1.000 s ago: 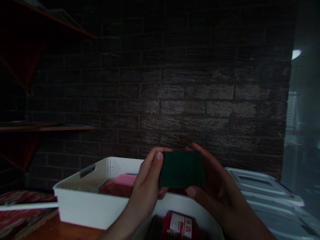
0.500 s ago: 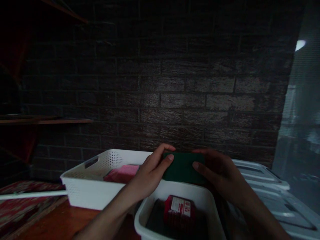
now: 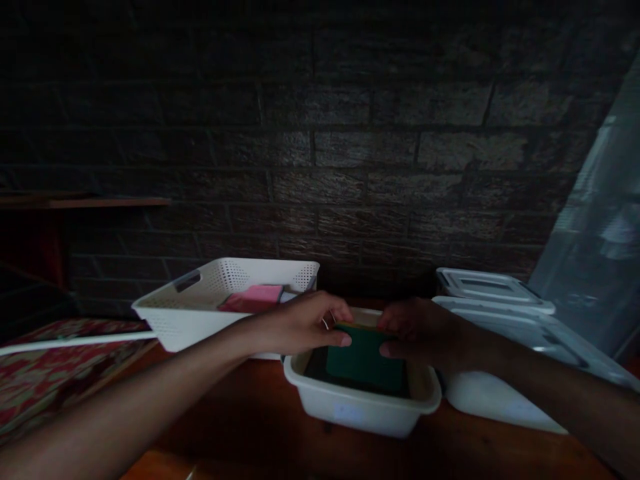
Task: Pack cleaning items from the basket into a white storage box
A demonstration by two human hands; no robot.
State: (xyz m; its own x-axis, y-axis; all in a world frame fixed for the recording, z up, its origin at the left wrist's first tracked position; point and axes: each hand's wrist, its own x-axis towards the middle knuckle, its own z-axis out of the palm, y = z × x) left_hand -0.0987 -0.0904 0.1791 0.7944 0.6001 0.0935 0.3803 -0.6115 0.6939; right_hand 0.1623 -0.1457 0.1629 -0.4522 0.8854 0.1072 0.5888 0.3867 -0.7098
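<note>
A green scouring sponge (image 3: 365, 360) with a thin yellow edge along its top is pinched between both hands. It stands tilted inside a small white tub (image 3: 357, 407), over a dark lining or object at the bottom. My left hand (image 3: 320, 323) grips the sponge's upper left corner between thumb and fingers. At the upper right corner, my right hand (image 3: 420, 333) holds it the same way. What lies behind the sponge in the tub is hidden.
Behind on the left is a white perforated basket (image 3: 195, 327) with a pink cloth-like item (image 3: 255, 298). Lidded plastic boxes (image 3: 520, 327) stand on the right. A white rod (image 3: 80, 343) crosses red patterned fabric (image 3: 30, 380). A dark brick wall (image 3: 340, 180) backs the wooden table (image 3: 225, 427).
Both hands have lowered the sponge from above the tub down into it. The view has tipped downward, and the red labelled package seen earlier in the tub is now hidden.
</note>
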